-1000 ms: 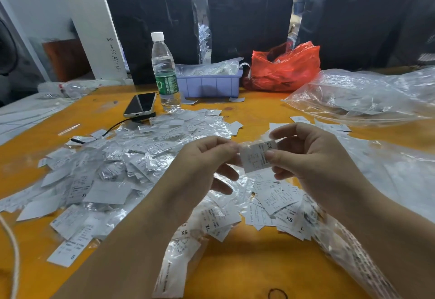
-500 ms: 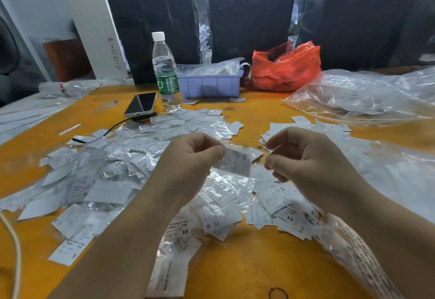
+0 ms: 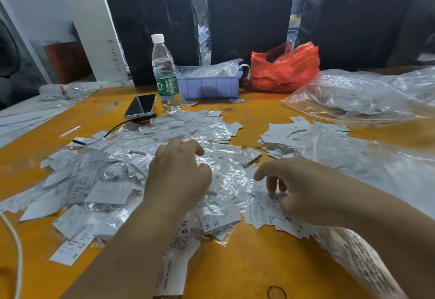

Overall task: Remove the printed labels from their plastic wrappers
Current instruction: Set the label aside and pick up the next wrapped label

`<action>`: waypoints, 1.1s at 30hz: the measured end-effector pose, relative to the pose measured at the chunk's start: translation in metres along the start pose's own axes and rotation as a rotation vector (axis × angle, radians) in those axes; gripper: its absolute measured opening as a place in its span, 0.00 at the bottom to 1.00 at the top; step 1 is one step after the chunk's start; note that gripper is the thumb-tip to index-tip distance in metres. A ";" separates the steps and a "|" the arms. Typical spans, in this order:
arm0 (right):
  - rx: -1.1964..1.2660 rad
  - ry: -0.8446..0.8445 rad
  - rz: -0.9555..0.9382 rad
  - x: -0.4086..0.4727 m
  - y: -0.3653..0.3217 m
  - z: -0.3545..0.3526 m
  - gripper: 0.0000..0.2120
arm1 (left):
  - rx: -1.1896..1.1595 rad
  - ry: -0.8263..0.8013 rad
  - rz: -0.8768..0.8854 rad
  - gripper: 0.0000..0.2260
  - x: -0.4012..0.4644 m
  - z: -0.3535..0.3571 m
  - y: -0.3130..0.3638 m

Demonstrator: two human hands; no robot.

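A wide heap of printed labels in clear plastic wrappers [image 3: 113, 167] covers the orange table [image 3: 247, 263] at centre left. My left hand [image 3: 179, 176] hovers low over the heap's right side, its fingers loosely bent down onto the wrappers and nothing visibly held. My right hand [image 3: 299, 190] is lowered onto a small stack of bare labels [image 3: 266, 214] marked XS and L, fingers pointing down and touching the top ones. A second stack of bare labels [image 3: 282, 134] lies farther back on the right.
A water bottle [image 3: 164, 75], a phone [image 3: 141, 107] on a cable, a blue tray [image 3: 209, 85] and a red bag [image 3: 284, 68] stand at the back. Large clear plastic bags [image 3: 353, 96] spread along the right. A white cord [image 3: 16, 247] runs down the left edge.
Both hands dropped from chest height to the table. The label and wrapper they pulled apart are no longer held up; the left went to the wrapped heap, the right to the bare labels.
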State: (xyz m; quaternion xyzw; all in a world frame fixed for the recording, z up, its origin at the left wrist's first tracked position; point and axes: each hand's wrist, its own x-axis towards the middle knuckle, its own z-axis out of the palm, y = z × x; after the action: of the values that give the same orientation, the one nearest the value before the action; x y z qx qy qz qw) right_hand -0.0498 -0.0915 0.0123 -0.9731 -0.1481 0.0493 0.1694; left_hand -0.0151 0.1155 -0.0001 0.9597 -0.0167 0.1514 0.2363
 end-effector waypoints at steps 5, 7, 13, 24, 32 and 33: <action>-0.021 0.014 -0.005 0.004 0.005 0.003 0.24 | -0.061 0.034 0.037 0.12 0.000 0.001 0.000; -0.017 0.008 -0.010 0.005 0.007 0.004 0.22 | -0.108 0.049 0.032 0.13 0.001 -0.001 -0.002; 0.014 -0.097 0.002 0.002 0.007 -0.004 0.24 | -0.301 -0.034 0.086 0.14 -0.002 -0.002 0.003; 0.119 0.055 -0.044 0.008 0.011 -0.002 0.06 | -0.324 -0.185 0.294 0.09 -0.012 0.011 0.013; 0.735 0.192 -0.156 0.011 0.011 -0.001 0.13 | -0.474 -0.312 0.334 0.05 -0.016 0.013 0.018; 0.756 0.190 -0.159 0.011 0.012 0.000 0.12 | -0.497 -0.312 0.333 0.06 -0.016 0.013 0.019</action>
State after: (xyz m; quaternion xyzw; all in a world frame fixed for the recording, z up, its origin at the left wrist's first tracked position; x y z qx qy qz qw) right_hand -0.0359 -0.0983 0.0077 -0.8279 -0.1778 -0.0030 0.5320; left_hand -0.0289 0.0920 -0.0069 0.8684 -0.2454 0.0306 0.4298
